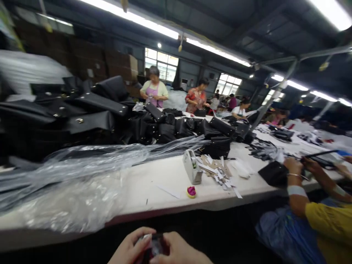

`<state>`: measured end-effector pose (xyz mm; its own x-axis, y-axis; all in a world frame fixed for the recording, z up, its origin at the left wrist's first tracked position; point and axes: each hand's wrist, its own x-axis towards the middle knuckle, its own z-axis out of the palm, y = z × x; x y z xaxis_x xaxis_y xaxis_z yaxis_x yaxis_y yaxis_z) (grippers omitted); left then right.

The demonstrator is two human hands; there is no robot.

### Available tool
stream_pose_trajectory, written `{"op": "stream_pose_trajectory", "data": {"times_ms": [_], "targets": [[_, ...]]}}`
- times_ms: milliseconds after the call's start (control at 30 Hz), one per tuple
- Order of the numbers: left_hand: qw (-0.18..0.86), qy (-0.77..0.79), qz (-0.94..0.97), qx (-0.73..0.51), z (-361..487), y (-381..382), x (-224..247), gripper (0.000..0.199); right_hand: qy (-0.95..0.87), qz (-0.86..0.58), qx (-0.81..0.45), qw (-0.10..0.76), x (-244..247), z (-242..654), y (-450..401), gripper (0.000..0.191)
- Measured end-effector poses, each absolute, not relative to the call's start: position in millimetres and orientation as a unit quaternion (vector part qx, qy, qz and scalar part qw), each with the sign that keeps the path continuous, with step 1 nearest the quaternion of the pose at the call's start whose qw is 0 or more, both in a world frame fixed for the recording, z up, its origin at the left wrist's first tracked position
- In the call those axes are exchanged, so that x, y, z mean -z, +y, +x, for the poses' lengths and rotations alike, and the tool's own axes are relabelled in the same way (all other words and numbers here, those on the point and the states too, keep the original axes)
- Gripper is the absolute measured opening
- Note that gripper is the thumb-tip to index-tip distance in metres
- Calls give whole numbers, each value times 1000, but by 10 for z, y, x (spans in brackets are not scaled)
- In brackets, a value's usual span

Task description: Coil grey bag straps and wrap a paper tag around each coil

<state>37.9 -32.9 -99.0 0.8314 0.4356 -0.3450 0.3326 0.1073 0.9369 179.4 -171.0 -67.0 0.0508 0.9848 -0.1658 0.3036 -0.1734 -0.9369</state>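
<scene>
Long white-covered surface (165, 176); black leather-like bags (170, 128) heaped along its far side. Before its near edge, left hand (134, 245) and right hand (180, 249), fingers of both pinching a small dark glossy object (157, 246), details blurred.

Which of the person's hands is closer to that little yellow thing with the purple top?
Right. In the picture, the right hand is below and slightly left of the yellow thing; the left hand is below and farther left.
</scene>
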Motion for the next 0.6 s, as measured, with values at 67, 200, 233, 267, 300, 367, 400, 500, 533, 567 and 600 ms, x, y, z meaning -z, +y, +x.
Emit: {"op": "stream_pose_trajectory", "data": {"times_ms": [67,200,233,267,300,367,400,500,533,567,600], "targets": [[661,290,687,-82,361,-367,945,63,-513,-581,-471,421,741,1785,-1652,41],[428,330,793,-281,251,-221,655,36,-471,-572,-444,504,875,1868,-1614,43],[351,340,809,-326,219,-132,561,32,-460,-584,-433,510,918,1913,-1619,44],[281,347,817,-364,192,-20,463,29,-451,-598,-423,509,965,1963,-1626,46],[222,355,819,-393,177,116,362,29,-447,-611,-414,506,1012,2013,-1633,48],[135,388,816,-408,187,462,159,34,-444,-631,-389,503,1078,2102,-1632,49],[101,415,813,-395,214,662,63,40,-444,-637,-372,508,1082,2138,-1618,49],[37,520,812,-264,360,1256,-145,64,-444,-663,-287,530,900,2218,-1483,43],[35,540,815,-204,413,1409,-174,67,-449,-671,-242,538,773,2243,-1401,40],[39,548,821,-156,458,1520,-181,63,-460,-674,-189,547,623,2269,-1300,38],[44,548,827,-122,492,1583,-170,54,-474,-667,-127,560,459,2294,-1180,35]]}}
